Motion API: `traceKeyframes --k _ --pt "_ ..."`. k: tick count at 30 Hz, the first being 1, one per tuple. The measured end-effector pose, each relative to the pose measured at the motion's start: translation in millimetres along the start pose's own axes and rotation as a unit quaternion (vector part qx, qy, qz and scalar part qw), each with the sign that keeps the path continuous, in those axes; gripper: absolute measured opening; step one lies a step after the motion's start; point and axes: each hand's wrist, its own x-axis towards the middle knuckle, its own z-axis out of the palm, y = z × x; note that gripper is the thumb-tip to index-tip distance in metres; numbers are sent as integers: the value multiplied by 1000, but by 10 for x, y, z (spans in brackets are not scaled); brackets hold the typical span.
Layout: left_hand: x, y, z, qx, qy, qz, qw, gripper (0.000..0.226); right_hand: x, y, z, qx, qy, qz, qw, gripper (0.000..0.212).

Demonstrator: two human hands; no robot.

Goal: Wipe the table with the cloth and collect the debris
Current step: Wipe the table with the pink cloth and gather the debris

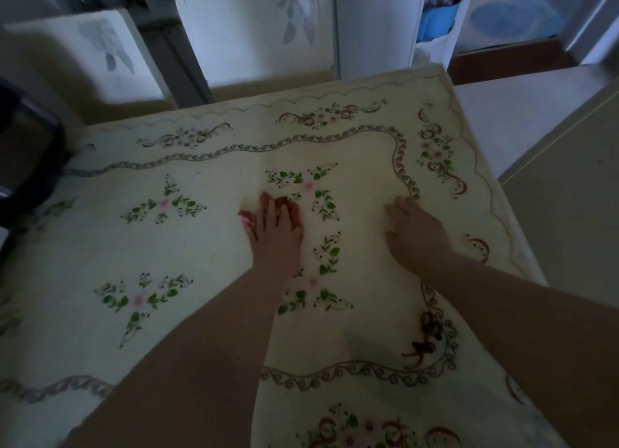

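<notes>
**Two hands flat on the flowered desk**

Nearest the camera, two bare forearms reach out over the desk (207,246), which is covered by a cream floral tablecloth (100,253) with green sprigs, pink blossoms and a scrolled border.

At the far left edge a dark object (26,152) sits at the desk's side, too dim to make out. Behind the desk stand two white chair backs, the left chair (83,55) and the middle chair (254,35), each printed with a grey flower.

Left of centre, the left hand (274,226) lies palm down on the desk. A pinkish-red cloth (246,219) shows under it, peeking out along the thumb side and past the fingertips; most of it is hidden by the hand. The fingers (264,206) are stretched forward and held close together, pressing down on the cloth rather than pinching it.

Further right, the right hand (415,236) rests palm down on the bare tablecloth, well apart from the left hand and touching nothing else that I can see. Its fingers (398,209) are loosely spread and blurred.

Closer to the viewer, between the forearms, a small brown tangle of debris (425,340) lies on the scrolled border; what it is I cannot tell. At the far right, pale floor (536,119) runs beyond the desk's corner.
</notes>
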Motion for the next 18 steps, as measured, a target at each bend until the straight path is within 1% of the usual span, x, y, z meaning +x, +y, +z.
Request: traceKeyframes --k 2,6,7,9,11,16,18 --pt "238 -41 -25 3 24 -14 1000 60 138 0 22 -6 2 15 1000 53" --pt "704 20 -135 -14 21 -49 998 61 309 -8 -57 -41 38 29 998 35" --pt "794 70 -160 -15 23 -48 998 61 361 -3 -140 -44 48 32 997 34" --pt "954 217 -189 -17 29 -26 999 63 480 68 -302 -29 67 52 996 34" --pt "1109 418 -186 -21 37 14 999 62 544 248 -363 -12 75 74 994 36" --pt "1436 919 -220 2 18 97 995 62 577 622 -228 23 81 134 987 50" --pt "1566 1104 -229 6 27 125 992 60 593 717 -211 25 71 145 987 52"
